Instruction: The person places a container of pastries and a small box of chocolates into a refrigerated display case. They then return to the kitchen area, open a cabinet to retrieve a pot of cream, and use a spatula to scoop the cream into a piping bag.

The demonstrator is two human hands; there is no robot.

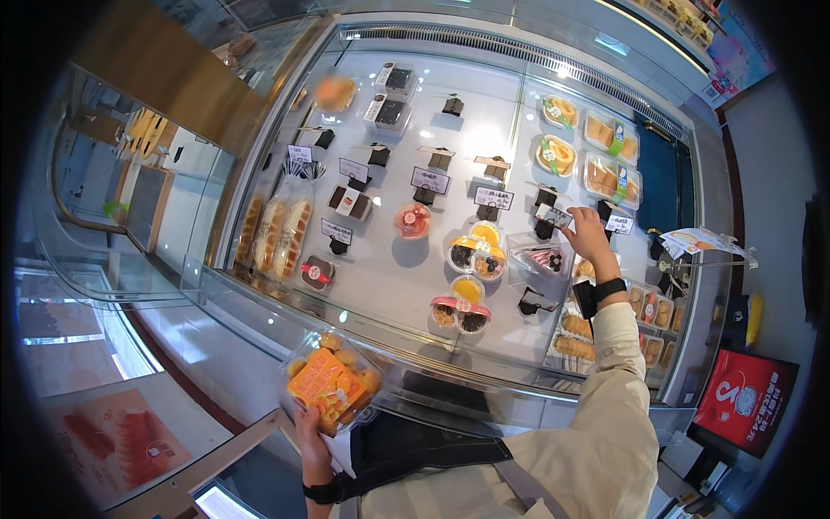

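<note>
My left hand grips a clear plastic box of round golden pastries with an orange printed label, held in front of my dark apron. Over the display case, my right hand pinches the edge of a small price card between thumb and fingers. That card sits at a black clip stand. Just below it is a clear triangular box with a cake slice. Under my right wrist lie packs of golden pastries, partly hidden by the sleeve.
The glass display case has a front glass edge between my body and the shelf. Three-cup dessert packs, a red dessert cup and long bagged breads stand inside. Boxed cakes are farther back. A red sign stands right.
</note>
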